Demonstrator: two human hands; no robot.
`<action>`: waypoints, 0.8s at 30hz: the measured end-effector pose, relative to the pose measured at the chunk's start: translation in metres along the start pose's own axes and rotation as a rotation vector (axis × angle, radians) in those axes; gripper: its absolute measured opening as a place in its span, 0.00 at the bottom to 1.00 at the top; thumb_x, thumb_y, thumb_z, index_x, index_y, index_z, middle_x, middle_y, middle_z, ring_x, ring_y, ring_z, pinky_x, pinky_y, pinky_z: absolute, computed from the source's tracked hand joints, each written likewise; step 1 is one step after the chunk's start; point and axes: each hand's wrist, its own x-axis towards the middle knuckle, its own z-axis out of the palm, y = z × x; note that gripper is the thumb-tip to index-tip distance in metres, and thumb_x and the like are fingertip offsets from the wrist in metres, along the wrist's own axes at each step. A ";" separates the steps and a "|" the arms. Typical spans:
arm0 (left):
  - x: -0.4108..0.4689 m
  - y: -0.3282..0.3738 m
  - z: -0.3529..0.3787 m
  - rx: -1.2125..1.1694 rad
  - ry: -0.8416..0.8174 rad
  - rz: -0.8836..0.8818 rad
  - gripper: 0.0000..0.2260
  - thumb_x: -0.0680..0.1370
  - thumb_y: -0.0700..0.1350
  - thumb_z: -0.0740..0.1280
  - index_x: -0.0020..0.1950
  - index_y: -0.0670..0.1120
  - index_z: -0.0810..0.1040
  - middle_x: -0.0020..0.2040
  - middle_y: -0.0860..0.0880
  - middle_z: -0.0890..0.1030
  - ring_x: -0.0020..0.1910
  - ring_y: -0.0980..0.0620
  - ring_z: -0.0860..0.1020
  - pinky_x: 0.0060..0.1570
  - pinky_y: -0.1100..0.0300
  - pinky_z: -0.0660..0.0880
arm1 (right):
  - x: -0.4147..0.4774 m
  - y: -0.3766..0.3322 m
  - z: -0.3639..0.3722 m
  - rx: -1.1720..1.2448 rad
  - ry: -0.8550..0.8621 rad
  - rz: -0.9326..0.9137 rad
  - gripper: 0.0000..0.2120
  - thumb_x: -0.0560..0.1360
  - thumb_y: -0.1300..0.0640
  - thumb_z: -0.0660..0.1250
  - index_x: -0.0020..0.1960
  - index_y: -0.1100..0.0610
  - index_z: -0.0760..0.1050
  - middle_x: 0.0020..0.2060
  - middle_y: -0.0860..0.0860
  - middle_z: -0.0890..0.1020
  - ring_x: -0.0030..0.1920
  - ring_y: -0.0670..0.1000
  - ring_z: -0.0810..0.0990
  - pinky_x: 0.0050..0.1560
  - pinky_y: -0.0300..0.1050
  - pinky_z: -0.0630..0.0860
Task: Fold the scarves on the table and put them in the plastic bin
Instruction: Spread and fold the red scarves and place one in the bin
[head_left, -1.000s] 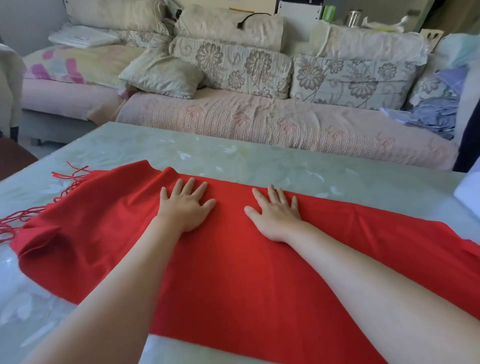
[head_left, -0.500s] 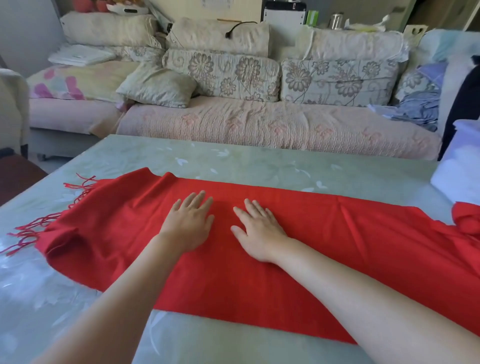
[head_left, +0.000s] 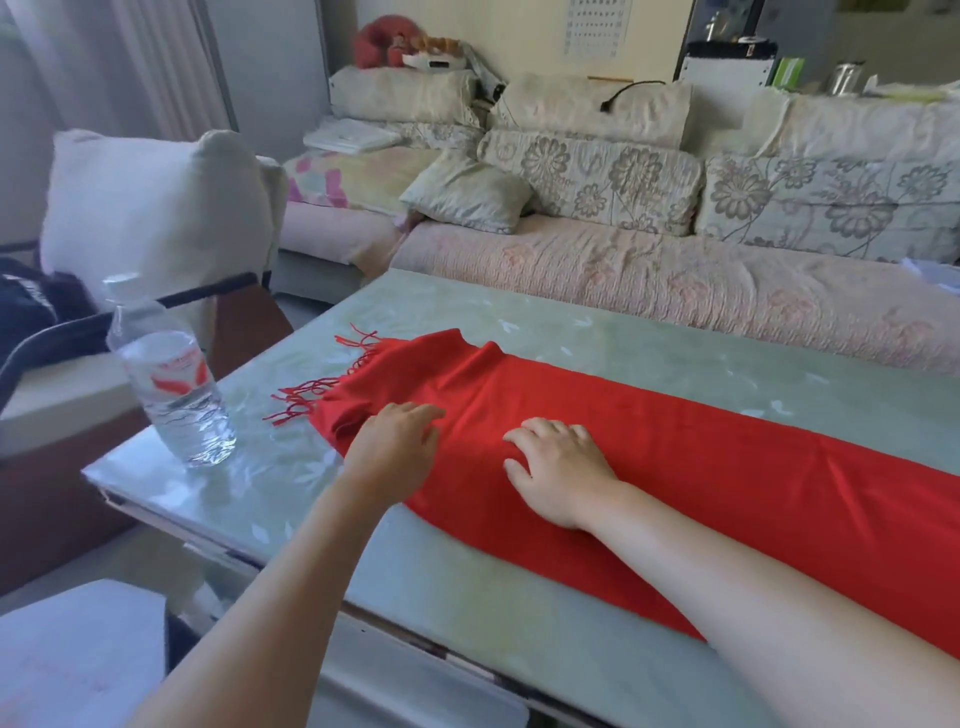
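Finding: red scarf (head_left: 675, 467) laid out on table (head_left: 519, 597)

The red scarf is spread lengthwise, its fringe (head_left: 311, 389) at the left end. The left hand (head_left: 395, 447) and right hand (head_left: 561, 473) are laid palm-down upon it, fingers relaxed, nothing grasped. A water bottle (head_left: 171, 384) is stood at the table's left corner.

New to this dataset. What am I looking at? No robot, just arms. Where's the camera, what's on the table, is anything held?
No machine here: a person works with two bare hands. All pictures come from one wide-angle camera worn on the head, looking forward and down, so the arms enter from below. A red scarf lies spread along the table, fringe at its left end. The left hand and right hand rest on top of it near that end, fingers relaxed; neither grips anything. A water bottle stands near the table's left corner. A sofa is behind.
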 end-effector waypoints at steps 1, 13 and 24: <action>0.004 -0.011 -0.008 -0.019 0.075 -0.050 0.14 0.79 0.44 0.62 0.62 0.49 0.80 0.58 0.48 0.82 0.56 0.43 0.77 0.56 0.50 0.74 | 0.010 -0.009 -0.004 0.008 0.025 -0.022 0.21 0.82 0.44 0.54 0.73 0.47 0.67 0.72 0.49 0.69 0.72 0.53 0.66 0.72 0.54 0.60; 0.033 -0.092 -0.017 -0.252 0.217 -0.408 0.14 0.82 0.43 0.58 0.64 0.44 0.76 0.60 0.40 0.79 0.61 0.40 0.75 0.58 0.49 0.71 | 0.193 -0.098 -0.018 0.287 0.204 -0.153 0.14 0.80 0.59 0.60 0.60 0.55 0.81 0.60 0.54 0.82 0.61 0.56 0.78 0.63 0.46 0.72; 0.048 -0.129 -0.010 -0.074 0.033 -0.584 0.10 0.74 0.44 0.66 0.53 0.44 0.79 0.56 0.42 0.76 0.55 0.41 0.76 0.43 0.55 0.70 | 0.300 -0.117 0.018 -0.229 -0.104 -0.350 0.25 0.79 0.63 0.58 0.73 0.45 0.70 0.65 0.52 0.75 0.65 0.57 0.76 0.63 0.48 0.72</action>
